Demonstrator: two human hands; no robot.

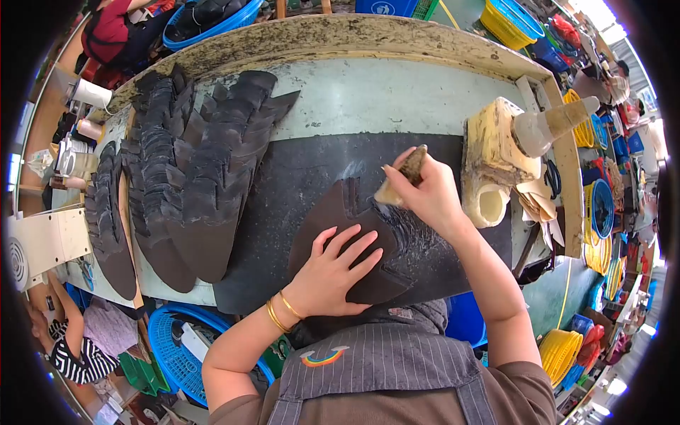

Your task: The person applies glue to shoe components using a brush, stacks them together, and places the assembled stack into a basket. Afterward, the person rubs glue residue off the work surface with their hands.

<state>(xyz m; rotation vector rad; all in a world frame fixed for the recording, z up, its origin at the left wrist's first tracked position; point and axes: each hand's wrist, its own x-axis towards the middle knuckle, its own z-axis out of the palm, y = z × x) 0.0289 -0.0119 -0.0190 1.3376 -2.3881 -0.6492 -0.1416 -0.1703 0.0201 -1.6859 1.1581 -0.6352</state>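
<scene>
My left hand [340, 273] lies with fingers spread on a dark brown cut piece [319, 230], pressing it on the black mat [269, 205]. My right hand [428, 191] is closed round a short brush [412, 167]; its pale bristle end touches the layered, notched edges [407, 227] of the dark pieces, right of my left hand. At the left, overlapping stacks of dark cut pieces [219, 163] lie fanned out. To the right of my right hand stands a stained block holder [499, 149] with a capped bottle [552, 127] in it.
A raised wooden rim [340, 35] borders the far side of the table. Thread spools [81, 156] stand at the left. A blue basket [170, 340] sits below the near left edge. People are at the left, one in a striped top [85, 358], another in red [106, 35].
</scene>
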